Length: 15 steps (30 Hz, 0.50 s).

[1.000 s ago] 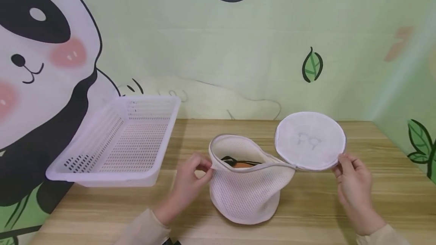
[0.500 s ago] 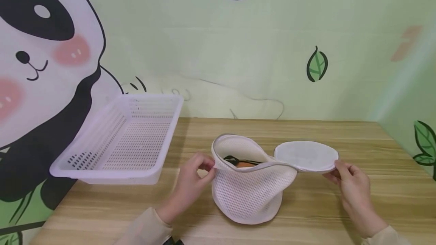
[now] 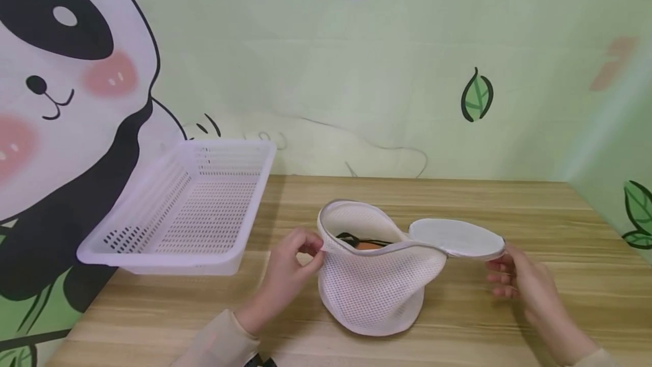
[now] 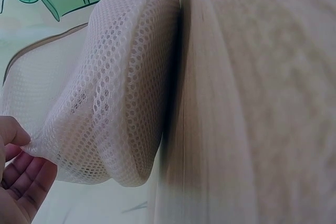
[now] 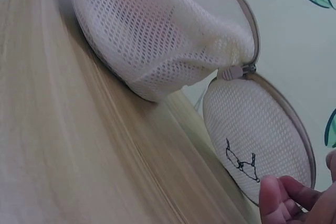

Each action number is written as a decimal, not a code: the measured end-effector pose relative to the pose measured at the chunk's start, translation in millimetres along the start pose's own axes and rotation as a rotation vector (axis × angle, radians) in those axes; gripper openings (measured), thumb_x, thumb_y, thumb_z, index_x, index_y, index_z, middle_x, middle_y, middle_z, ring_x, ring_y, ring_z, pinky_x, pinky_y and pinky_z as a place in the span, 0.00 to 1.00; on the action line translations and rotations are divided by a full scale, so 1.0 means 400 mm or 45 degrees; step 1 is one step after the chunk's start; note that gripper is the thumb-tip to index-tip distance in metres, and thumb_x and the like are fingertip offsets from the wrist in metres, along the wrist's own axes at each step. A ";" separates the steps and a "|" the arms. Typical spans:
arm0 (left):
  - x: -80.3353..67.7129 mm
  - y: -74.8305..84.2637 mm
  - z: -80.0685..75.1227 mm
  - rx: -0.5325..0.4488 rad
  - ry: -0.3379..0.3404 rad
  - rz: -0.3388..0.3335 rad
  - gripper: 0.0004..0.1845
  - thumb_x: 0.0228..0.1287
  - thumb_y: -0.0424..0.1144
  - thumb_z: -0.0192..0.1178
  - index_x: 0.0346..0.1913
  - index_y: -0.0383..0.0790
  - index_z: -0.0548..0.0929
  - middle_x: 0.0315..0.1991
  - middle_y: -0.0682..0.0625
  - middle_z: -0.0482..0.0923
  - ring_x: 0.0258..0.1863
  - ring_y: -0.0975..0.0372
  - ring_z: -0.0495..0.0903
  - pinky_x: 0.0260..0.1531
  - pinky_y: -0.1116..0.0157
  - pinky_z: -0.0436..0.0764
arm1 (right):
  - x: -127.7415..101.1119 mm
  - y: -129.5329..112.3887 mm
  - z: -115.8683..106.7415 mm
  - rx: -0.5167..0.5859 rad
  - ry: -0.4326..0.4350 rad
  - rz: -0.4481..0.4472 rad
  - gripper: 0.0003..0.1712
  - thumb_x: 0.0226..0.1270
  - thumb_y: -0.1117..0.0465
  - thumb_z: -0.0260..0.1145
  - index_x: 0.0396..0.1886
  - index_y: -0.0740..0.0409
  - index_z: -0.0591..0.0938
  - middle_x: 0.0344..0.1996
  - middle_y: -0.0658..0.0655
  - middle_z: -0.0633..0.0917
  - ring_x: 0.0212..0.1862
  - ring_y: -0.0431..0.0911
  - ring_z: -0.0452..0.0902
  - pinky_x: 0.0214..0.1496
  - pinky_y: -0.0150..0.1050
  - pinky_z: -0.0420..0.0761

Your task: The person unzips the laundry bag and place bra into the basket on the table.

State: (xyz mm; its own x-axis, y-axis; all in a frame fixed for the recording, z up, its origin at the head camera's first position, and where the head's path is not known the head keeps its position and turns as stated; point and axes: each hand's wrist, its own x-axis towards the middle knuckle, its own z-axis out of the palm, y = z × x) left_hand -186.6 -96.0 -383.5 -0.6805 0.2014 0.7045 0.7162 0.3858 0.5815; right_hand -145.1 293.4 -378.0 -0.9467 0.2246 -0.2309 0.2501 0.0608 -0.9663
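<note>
A white mesh laundry bag (image 3: 372, 293) stands unzipped on the wooden table (image 3: 153, 321). Something orange and black (image 3: 364, 243) lies inside it. My left hand (image 3: 316, 249) pinches the bag's left rim, and its fingers (image 4: 16, 182) show at the mesh bag (image 4: 105, 103) in the left wrist view. The round lid flap (image 3: 455, 238) hangs out flat to the right on its zipper. My right hand (image 3: 501, 279) sits just under the flap's far edge, fingers loosely curled and holding nothing. The right wrist view shows the lid flap (image 5: 257, 135), the zipper pull (image 5: 233, 72) and my fingertips (image 5: 275, 198) beside the rim.
A white perforated plastic basket (image 3: 153, 259) sits at the table's left, tilted against the wall and overhanging the edge. A green wall with a panda and leaves stands behind the table. The right wall closes off the table's far right.
The lid flap has swung down from upright to nearly flat. My right hand, which pinched its edge, has slipped below it. The left hand stays on the rim.
</note>
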 end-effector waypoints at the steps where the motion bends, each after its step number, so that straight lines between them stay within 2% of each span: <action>1: 0.001 0.000 0.000 -0.001 0.000 -0.001 0.11 0.49 0.21 0.65 0.31 0.38 0.78 0.31 0.47 0.81 0.29 0.60 0.81 0.33 0.68 0.83 | -0.004 -0.001 -0.001 -0.022 -0.028 0.002 0.22 0.76 0.43 0.43 0.29 0.44 0.79 0.25 0.37 0.84 0.28 0.35 0.81 0.29 0.33 0.83; 8: 0.001 0.001 -0.001 -0.006 -0.001 -0.041 0.09 0.50 0.22 0.64 0.32 0.36 0.78 0.32 0.46 0.80 0.29 0.60 0.81 0.33 0.68 0.83 | -0.022 -0.017 0.012 -0.152 -0.093 -0.055 0.25 0.76 0.43 0.41 0.39 0.52 0.80 0.30 0.36 0.84 0.32 0.36 0.82 0.32 0.36 0.85; 11: 0.000 0.001 0.000 -0.008 -0.004 -0.046 0.09 0.50 0.22 0.65 0.32 0.36 0.78 0.32 0.46 0.80 0.30 0.60 0.81 0.33 0.68 0.83 | -0.036 -0.020 0.019 -0.233 -0.114 -0.068 0.31 0.77 0.43 0.41 0.48 0.64 0.78 0.33 0.39 0.84 0.34 0.37 0.81 0.35 0.36 0.85; 15: -0.001 -0.002 0.002 -0.013 -0.006 -0.049 0.09 0.50 0.22 0.65 0.32 0.36 0.79 0.32 0.46 0.80 0.30 0.60 0.81 0.33 0.67 0.83 | -0.063 -0.020 0.040 -0.333 -0.146 -0.112 0.35 0.78 0.46 0.41 0.59 0.77 0.70 0.41 0.48 0.83 0.37 0.38 0.81 0.37 0.37 0.85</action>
State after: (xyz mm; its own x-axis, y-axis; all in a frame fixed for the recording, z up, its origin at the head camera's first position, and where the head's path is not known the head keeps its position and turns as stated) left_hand -187.0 -95.5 -384.7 -0.7080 0.1910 0.6799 0.6913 0.3843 0.6119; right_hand -126.4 271.7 -366.3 -0.9802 0.0966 -0.1731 0.1955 0.3268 -0.9246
